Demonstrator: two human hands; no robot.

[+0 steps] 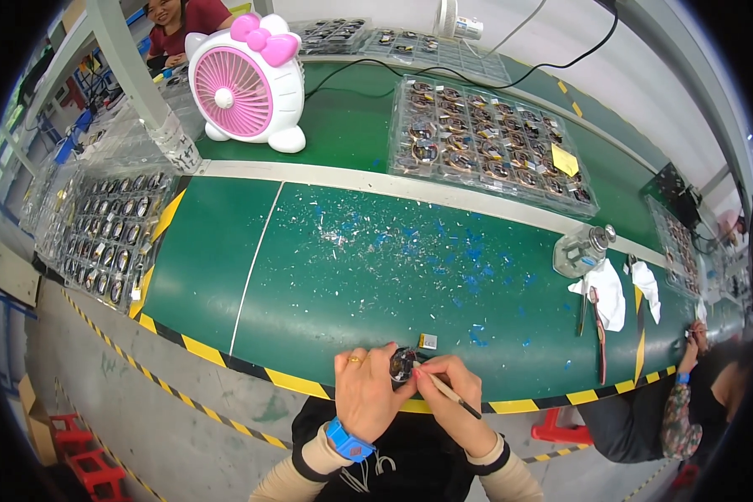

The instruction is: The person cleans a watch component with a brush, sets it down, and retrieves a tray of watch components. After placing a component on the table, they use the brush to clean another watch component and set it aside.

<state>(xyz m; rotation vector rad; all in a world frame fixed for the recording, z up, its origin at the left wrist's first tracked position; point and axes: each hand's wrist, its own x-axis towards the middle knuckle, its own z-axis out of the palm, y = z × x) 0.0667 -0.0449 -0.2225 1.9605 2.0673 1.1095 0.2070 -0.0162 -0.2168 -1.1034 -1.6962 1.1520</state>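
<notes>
At the near edge of the green bench, my left hand (366, 390) is closed around a small round black electronic part (402, 366), with some circuitry showing on its face. My right hand (458, 400) pinches a slim pen-like tool (450, 391) with a light shaft and a dark rear end. Its front end meets the right side of the round part; the exact tip is too small to make out. Just beyond my fingers lies a small silver battery-like block (427, 341).
White and blue scraps (410, 243) litter the bench (309, 309). A pink-and-white fan (243, 88), trays of round parts (485, 142) and stacked trays (109, 234) surround it. Rightward are a glass jar (581, 251), white tissue (608, 297), a red-handled tool (599, 335) and a co-worker's hands (696, 336).
</notes>
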